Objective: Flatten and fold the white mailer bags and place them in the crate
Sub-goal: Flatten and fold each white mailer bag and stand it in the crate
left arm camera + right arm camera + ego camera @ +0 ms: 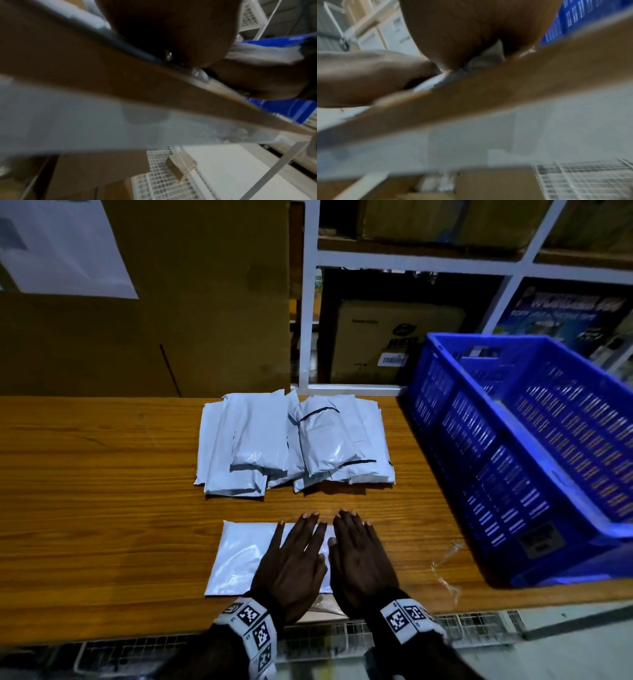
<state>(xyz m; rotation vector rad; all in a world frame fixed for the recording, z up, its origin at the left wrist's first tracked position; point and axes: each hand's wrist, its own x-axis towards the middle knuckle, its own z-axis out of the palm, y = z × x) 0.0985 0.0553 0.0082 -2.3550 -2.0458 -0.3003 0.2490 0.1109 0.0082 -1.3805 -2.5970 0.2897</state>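
One white mailer bag point(239, 556) lies flat near the front edge of the wooden table point(102, 491). My left hand point(294, 556) and right hand point(356, 553) lie side by side on the bag's right part, palms down and fingers straight, pressing it. A pile of several white mailer bags point(294, 440) sits further back at the middle. The blue crate point(513, 446) stands at the right. Both wrist views are blurred: the heel of my left hand point(171, 33) and of my right hand point(471, 33) rest on the bag at the table edge.
A large brown cardboard sheet point(171, 320) stands behind the table on the left, and white shelving point(411, 261) with boxes stands behind on the right. A scrap of clear plastic point(445, 566) lies by the crate. White wire mesh point(342, 635) runs below the table's front edge.
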